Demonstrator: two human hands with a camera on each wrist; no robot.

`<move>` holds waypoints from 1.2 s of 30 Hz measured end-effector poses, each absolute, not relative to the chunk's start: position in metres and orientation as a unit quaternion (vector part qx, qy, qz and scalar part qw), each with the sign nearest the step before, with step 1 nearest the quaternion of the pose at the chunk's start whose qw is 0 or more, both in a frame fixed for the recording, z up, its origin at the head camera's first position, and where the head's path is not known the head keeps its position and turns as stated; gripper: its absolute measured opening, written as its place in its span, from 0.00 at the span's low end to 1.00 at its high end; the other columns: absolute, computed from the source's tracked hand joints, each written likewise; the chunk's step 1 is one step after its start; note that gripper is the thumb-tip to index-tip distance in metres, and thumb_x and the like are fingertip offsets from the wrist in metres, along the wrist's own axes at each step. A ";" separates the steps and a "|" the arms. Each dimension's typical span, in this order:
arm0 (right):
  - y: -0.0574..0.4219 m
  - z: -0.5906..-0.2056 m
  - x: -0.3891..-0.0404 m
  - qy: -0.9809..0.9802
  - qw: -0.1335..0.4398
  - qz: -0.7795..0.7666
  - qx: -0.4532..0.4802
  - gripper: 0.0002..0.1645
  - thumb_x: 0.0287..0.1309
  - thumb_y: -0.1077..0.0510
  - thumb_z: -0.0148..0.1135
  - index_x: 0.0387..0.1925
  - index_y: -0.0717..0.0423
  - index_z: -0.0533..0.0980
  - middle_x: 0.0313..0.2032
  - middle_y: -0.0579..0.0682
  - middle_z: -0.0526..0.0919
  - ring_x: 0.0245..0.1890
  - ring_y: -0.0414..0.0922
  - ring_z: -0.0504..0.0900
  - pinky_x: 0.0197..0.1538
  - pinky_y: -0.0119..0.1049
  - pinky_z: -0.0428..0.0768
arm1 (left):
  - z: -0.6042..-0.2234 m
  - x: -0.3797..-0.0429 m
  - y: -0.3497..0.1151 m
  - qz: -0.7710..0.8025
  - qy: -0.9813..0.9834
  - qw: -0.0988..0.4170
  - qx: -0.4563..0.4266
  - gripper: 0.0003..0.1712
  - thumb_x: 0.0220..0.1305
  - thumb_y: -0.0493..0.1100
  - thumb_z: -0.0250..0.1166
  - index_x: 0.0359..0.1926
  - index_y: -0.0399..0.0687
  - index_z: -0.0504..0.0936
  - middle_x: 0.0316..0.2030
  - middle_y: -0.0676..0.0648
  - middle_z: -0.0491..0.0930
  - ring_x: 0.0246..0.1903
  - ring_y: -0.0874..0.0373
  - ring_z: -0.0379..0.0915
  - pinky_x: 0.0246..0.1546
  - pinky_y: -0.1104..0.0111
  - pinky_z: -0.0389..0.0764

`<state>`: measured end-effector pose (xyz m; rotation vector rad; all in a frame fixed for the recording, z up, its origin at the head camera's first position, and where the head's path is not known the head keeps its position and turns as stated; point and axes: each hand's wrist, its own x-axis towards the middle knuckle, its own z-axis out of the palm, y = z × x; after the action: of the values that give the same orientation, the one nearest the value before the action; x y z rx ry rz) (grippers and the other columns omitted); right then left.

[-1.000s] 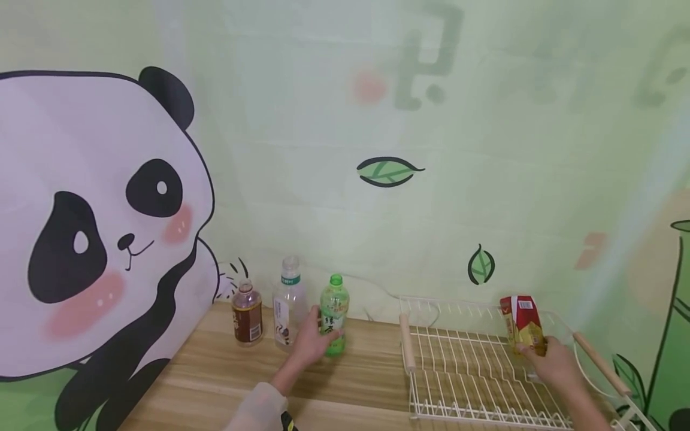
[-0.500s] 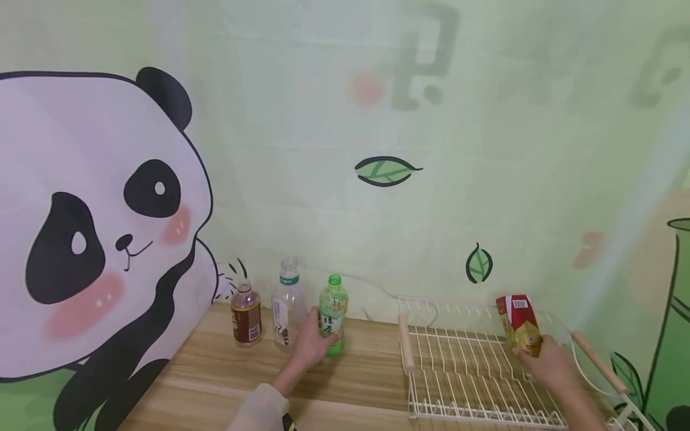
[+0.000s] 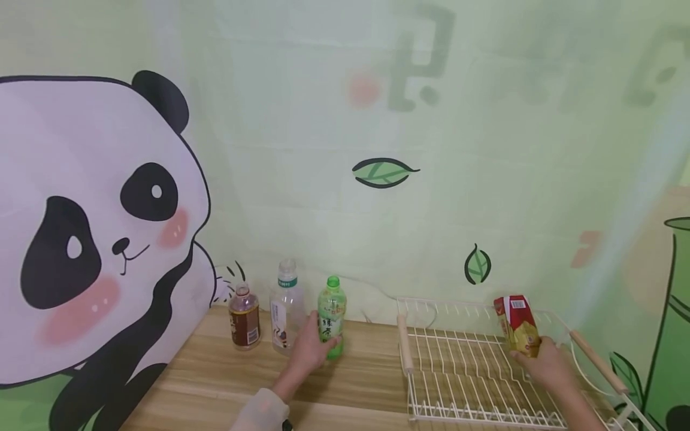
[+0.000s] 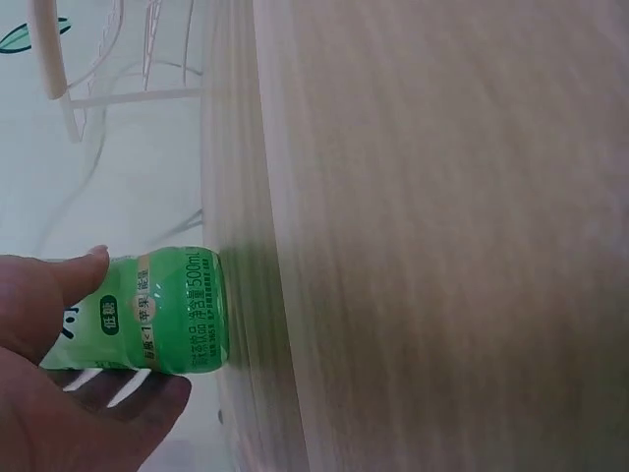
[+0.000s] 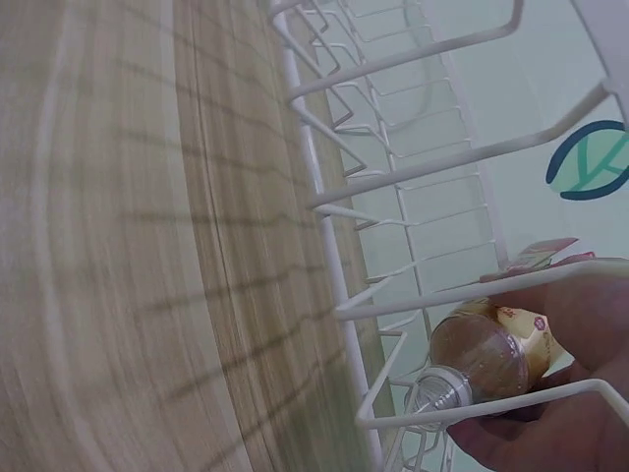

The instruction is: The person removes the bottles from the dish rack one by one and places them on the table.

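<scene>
My left hand point(image 3: 308, 350) grips a green tea bottle point(image 3: 332, 311) that stands upright on the wooden table, its mouth pointing up. In the left wrist view, the thumb lies on one side of this green bottle point(image 4: 162, 310) and fingers on the other. Over the right part of a white wire rack point(image 3: 463, 365), my right hand point(image 3: 552, 365) holds a bottle with a red and gold label point(image 3: 518, 326), tilted and neck down. That bottle's clear, uncapped neck point(image 5: 439, 391) shows through the wires in the right wrist view; my palm hides part of its body.
Left of the green bottle stand a clear bottle with a teal neck band point(image 3: 280, 317) and a brown-labelled bottle point(image 3: 245, 323). The rack has wooden handles point(image 3: 405, 347) at its sides. Behind the table point(image 3: 366, 383) hangs a backdrop with a panda point(image 3: 162, 251).
The head view has shifted slightly. Both hands keep hold of their bottles with almost no visible movement.
</scene>
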<state>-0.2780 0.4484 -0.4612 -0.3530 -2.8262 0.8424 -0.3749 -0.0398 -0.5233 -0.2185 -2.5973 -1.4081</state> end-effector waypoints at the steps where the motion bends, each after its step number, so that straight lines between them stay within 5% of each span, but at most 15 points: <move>1: 0.447 -0.462 -0.278 -0.946 0.084 0.289 -0.121 0.49 0.66 0.48 0.69 0.58 0.89 0.57 0.42 0.80 0.76 0.39 0.66 0.81 0.37 0.54 0.86 | -0.524 -0.374 -0.041 -0.470 -0.875 0.090 -0.074 0.41 0.63 0.42 0.78 0.72 0.39 0.67 0.60 0.37 0.78 0.58 0.40 0.78 0.58 0.43 0.83; 11: 0.446 -0.458 -0.286 -0.938 0.071 0.318 -0.117 0.54 0.67 0.45 0.69 0.63 0.90 0.54 0.49 0.85 0.73 0.43 0.71 0.81 0.40 0.56 0.88 | -0.510 -0.359 -0.054 -0.431 -0.895 0.064 -0.097 0.57 0.64 0.51 0.78 0.81 0.36 0.54 0.72 0.30 0.67 0.69 0.33 0.68 0.69 0.38 0.71; 17: 0.447 -0.452 -0.287 -0.929 0.079 0.342 -0.114 0.55 0.69 0.46 0.67 0.66 0.90 0.51 0.50 0.84 0.73 0.39 0.63 0.83 0.36 0.49 0.88 | -0.484 -0.345 -0.061 -0.430 -0.893 0.042 -0.122 0.63 0.66 0.56 0.75 0.83 0.32 0.45 0.76 0.25 0.58 0.73 0.29 0.61 0.71 0.36 0.66; 25: 0.450 -0.442 -0.282 -0.938 0.081 0.314 -0.120 0.60 0.72 0.36 0.62 0.70 0.87 0.51 0.57 0.85 0.70 0.52 0.73 0.78 0.47 0.60 0.85 | -0.453 -0.318 -0.071 -0.404 -0.900 0.041 -0.161 0.65 0.63 0.65 0.74 0.83 0.35 0.48 0.76 0.24 0.58 0.71 0.29 0.65 0.68 0.35 0.70; 36: 0.420 -0.428 -0.277 -0.939 0.075 0.329 -0.065 0.63 0.70 0.32 0.64 0.73 0.84 0.52 0.63 0.83 0.68 0.60 0.74 0.75 0.59 0.66 0.80 | -0.414 -0.296 -0.076 -0.356 -0.911 0.087 -0.191 0.60 0.65 0.62 0.74 0.84 0.42 0.53 0.74 0.32 0.63 0.68 0.37 0.70 0.67 0.43 0.76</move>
<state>-0.2767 0.4201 -0.4279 -0.1958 -2.8160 0.9875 -0.2964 -0.0764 -0.4137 -0.5693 -2.7127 -1.0592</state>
